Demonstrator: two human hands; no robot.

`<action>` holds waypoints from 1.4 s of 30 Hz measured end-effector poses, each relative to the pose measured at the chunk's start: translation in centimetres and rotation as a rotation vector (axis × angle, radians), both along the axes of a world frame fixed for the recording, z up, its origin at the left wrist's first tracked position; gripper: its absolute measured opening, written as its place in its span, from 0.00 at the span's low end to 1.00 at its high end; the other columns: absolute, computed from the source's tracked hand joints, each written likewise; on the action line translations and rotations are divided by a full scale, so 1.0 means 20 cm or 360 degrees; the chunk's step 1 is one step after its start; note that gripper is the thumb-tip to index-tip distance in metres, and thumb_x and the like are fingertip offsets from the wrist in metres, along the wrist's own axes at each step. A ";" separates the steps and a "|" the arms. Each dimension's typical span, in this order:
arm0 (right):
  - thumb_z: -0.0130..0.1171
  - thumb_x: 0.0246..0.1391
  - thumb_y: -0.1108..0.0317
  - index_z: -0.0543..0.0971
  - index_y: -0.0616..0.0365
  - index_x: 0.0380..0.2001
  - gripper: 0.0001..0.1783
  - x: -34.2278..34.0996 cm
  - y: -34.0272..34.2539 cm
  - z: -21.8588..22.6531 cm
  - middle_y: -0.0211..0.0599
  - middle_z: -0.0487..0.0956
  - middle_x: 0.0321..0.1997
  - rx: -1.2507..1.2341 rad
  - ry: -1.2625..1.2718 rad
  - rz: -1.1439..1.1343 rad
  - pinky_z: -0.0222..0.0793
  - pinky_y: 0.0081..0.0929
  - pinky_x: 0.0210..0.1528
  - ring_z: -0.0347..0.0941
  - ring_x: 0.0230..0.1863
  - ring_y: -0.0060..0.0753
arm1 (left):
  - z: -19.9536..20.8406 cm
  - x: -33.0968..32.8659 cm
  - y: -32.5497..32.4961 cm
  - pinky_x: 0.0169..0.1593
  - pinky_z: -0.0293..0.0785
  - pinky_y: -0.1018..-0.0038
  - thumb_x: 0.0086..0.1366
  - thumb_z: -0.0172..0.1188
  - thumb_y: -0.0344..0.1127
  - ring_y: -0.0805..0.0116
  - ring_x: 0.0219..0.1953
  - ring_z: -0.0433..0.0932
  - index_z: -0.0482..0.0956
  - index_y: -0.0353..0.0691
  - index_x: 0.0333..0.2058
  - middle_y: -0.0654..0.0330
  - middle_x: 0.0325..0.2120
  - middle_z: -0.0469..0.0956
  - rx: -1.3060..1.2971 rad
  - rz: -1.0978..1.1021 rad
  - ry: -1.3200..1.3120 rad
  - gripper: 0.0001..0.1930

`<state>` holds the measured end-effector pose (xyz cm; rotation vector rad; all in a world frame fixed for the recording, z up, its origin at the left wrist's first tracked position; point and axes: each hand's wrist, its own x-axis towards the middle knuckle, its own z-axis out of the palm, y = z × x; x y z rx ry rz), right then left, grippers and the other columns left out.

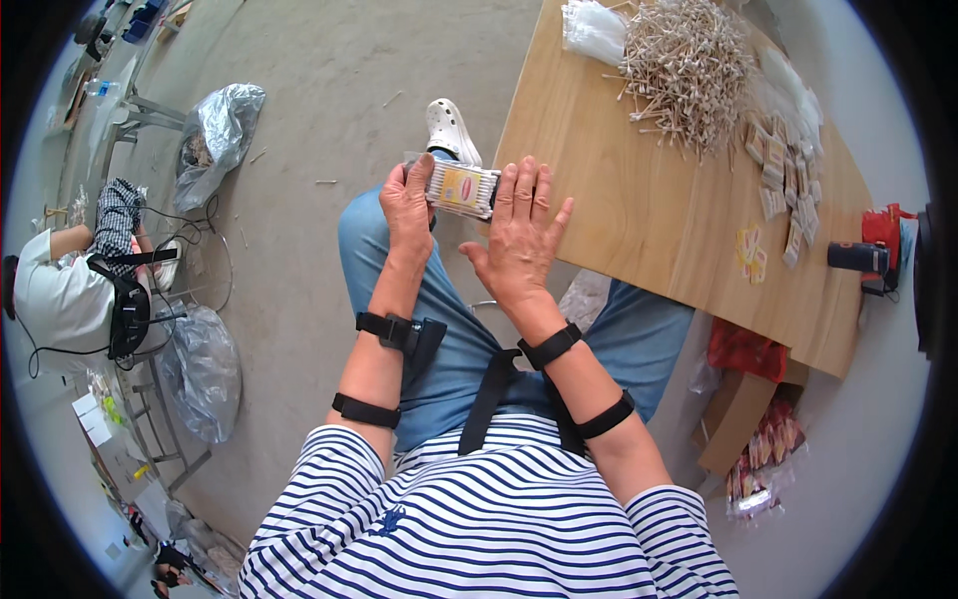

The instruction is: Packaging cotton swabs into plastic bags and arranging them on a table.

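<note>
My left hand (407, 215) grips one end of a clear pack of cotton swabs (463, 190) with a yellow label, held above my lap beside the table's left edge. My right hand (521, 225) lies flat against the pack's other end, its fingers stretched out and the thumb apart. Loose cotton swabs (689, 75) are heaped on the wooden table (619, 220) at the far side. To the right of the heap lie several filled swab packs (783, 180). A few yellow label cards (750, 256) rest nearer to me on the tabletop.
Clear plastic bags (593, 30) lie left of the heap. A dark cylinder (858, 257) and a red pouch (883, 228) stand at the table's right edge. Below it is a cardboard box (743, 419). At left, another person (75, 299) sits near plastic sacks (200, 369).
</note>
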<state>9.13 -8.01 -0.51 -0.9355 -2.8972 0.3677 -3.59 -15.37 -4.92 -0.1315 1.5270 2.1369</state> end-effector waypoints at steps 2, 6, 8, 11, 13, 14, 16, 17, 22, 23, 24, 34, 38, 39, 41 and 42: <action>0.78 0.32 0.44 0.50 0.60 0.73 0.70 -0.02 -0.01 0.01 0.45 0.47 0.79 -0.0003 -0.0007 -0.0018 0.34 0.70 0.73 0.37 0.80 0.51 | 0.01 0.01 0.02 0.21 0.59 0.84 0.66 0.68 0.44 0.86 0.19 0.63 0.75 0.44 0.28 0.75 0.20 0.69 -0.0004 0.0193 0.0052 0.14; 0.78 0.33 0.45 0.51 0.60 0.73 0.69 -0.04 -0.02 0.02 0.47 0.46 0.79 0.0057 -0.0083 -0.0045 0.36 0.71 0.72 0.37 0.80 0.52 | 0.00 0.03 0.02 0.21 0.57 0.82 0.66 0.69 0.39 0.87 0.21 0.60 0.72 0.44 0.25 0.76 0.21 0.67 -0.0055 0.0239 0.0262 0.15; 0.78 0.33 0.45 0.52 0.60 0.73 0.68 -0.04 -0.02 0.02 0.47 0.46 0.79 0.0085 -0.0112 -0.0034 0.37 0.72 0.72 0.38 0.80 0.53 | 0.01 0.03 0.03 0.21 0.56 0.81 0.66 0.69 0.39 0.87 0.22 0.59 0.71 0.44 0.25 0.76 0.21 0.66 -0.0058 0.0274 0.0333 0.16; 0.78 0.34 0.44 0.52 0.61 0.73 0.68 -0.03 -0.01 -0.01 0.48 0.47 0.78 0.0124 -0.0120 -0.0022 0.37 0.72 0.72 0.38 0.80 0.53 | 0.00 0.03 0.01 0.22 0.56 0.82 0.66 0.68 0.39 0.87 0.22 0.59 0.71 0.43 0.25 0.76 0.21 0.66 -0.0081 0.0244 0.0359 0.16; 0.77 0.33 0.43 0.52 0.62 0.72 0.68 -0.02 -0.01 -0.02 0.48 0.48 0.78 0.0076 0.0030 -0.0030 0.38 0.73 0.72 0.39 0.79 0.53 | 0.01 0.04 0.01 0.23 0.56 0.83 0.66 0.68 0.39 0.87 0.23 0.59 0.71 0.43 0.25 0.76 0.21 0.66 -0.0115 0.0239 0.0329 0.16; 0.77 0.33 0.43 0.52 0.62 0.72 0.68 -0.03 -0.01 -0.02 0.48 0.48 0.78 0.0077 0.0031 -0.0032 0.38 0.73 0.72 0.39 0.79 0.53 | 0.02 0.04 0.01 0.23 0.56 0.83 0.66 0.68 0.39 0.87 0.23 0.59 0.71 0.43 0.25 0.76 0.21 0.66 -0.0115 0.0236 0.0330 0.16; 0.77 0.33 0.42 0.53 0.63 0.72 0.69 -0.04 -0.03 0.00 0.49 0.49 0.78 0.0152 -0.0099 -0.0070 0.38 0.71 0.72 0.39 0.79 0.53 | 0.02 0.05 0.02 0.23 0.57 0.83 0.67 0.68 0.39 0.87 0.23 0.60 0.72 0.43 0.25 0.76 0.21 0.67 -0.0105 0.0250 0.0344 0.15; 0.77 0.33 0.42 0.53 0.63 0.72 0.69 -0.05 -0.03 0.00 0.49 0.49 0.78 0.0152 -0.0100 -0.0075 0.38 0.71 0.72 0.39 0.79 0.53 | 0.02 0.05 0.03 0.23 0.57 0.83 0.67 0.68 0.39 0.87 0.23 0.60 0.72 0.43 0.25 0.76 0.21 0.67 -0.0104 0.0245 0.0343 0.15; 0.78 0.30 0.43 0.54 0.64 0.71 0.69 -0.06 -0.02 0.03 0.51 0.50 0.77 0.0036 -0.0043 -0.0053 0.37 0.71 0.73 0.39 0.79 0.57 | 0.00 0.04 0.01 0.25 0.61 0.82 0.67 0.67 0.37 0.86 0.24 0.62 0.73 0.41 0.27 0.74 0.22 0.69 -0.0172 0.0284 0.0388 0.13; 0.78 0.30 0.43 0.54 0.64 0.71 0.69 -0.06 -0.02 0.02 0.51 0.50 0.77 0.0037 -0.0036 -0.0058 0.37 0.71 0.73 0.39 0.79 0.57 | 0.00 0.04 0.02 0.25 0.61 0.82 0.67 0.67 0.37 0.86 0.24 0.62 0.73 0.41 0.27 0.74 0.22 0.69 -0.0169 0.0280 0.0395 0.13; 0.79 0.30 0.43 0.55 0.64 0.71 0.69 -0.06 -0.02 0.02 0.50 0.51 0.76 0.0063 -0.0006 -0.0059 0.39 0.70 0.73 0.40 0.78 0.57 | 0.00 0.04 0.02 0.25 0.61 0.82 0.67 0.67 0.37 0.85 0.24 0.62 0.73 0.41 0.27 0.74 0.22 0.69 -0.0181 0.0265 0.0398 0.13; 0.71 0.39 0.37 0.60 0.59 0.69 0.60 0.06 0.18 0.01 0.44 0.60 0.73 -0.0026 0.0373 0.0140 0.47 0.60 0.73 0.52 0.74 0.51 | 0.00 0.00 -0.02 0.25 0.61 0.82 0.70 0.64 0.42 0.85 0.23 0.64 0.73 0.40 0.26 0.73 0.21 0.68 -0.0232 0.0152 0.0368 0.16; 0.65 0.49 0.38 0.71 0.61 0.63 0.46 0.14 0.56 -0.02 0.42 0.67 0.69 0.0253 0.0435 -0.0118 0.58 0.51 0.67 0.62 0.66 0.47 | 0.07 -0.04 -0.11 0.34 0.72 0.75 0.70 0.63 0.43 0.75 0.30 0.73 0.78 0.34 0.35 0.66 0.26 0.74 -0.0932 0.0270 0.0772 0.15; 0.65 0.49 0.38 0.71 0.61 0.63 0.46 0.12 0.65 -0.01 0.42 0.67 0.69 0.0266 0.0450 -0.0134 0.58 0.51 0.67 0.62 0.66 0.47 | 0.10 -0.04 -0.11 0.34 0.72 0.75 0.70 0.63 0.43 0.75 0.30 0.73 0.78 0.34 0.35 0.66 0.26 0.74 -0.0916 0.0262 0.0791 0.15; 0.64 0.53 0.42 0.74 0.63 0.60 0.41 0.10 0.82 0.02 0.41 0.68 0.68 0.0516 0.0254 -0.0245 0.61 0.46 0.64 0.65 0.61 0.46 | 0.16 -0.04 -0.09 0.40 0.75 0.74 0.69 0.61 0.37 0.72 0.36 0.77 0.79 0.32 0.40 0.60 0.36 0.79 -0.1228 0.0412 0.1291 0.12; 0.64 0.53 0.42 0.74 0.63 0.60 0.41 0.11 0.86 -0.01 0.41 0.68 0.68 0.0519 0.0268 -0.0251 0.61 0.46 0.64 0.65 0.61 0.46 | 0.19 -0.04 -0.06 0.40 0.75 0.74 0.69 0.61 0.37 0.72 0.36 0.77 0.79 0.32 0.40 0.60 0.36 0.79 -0.1221 0.0416 0.1305 0.12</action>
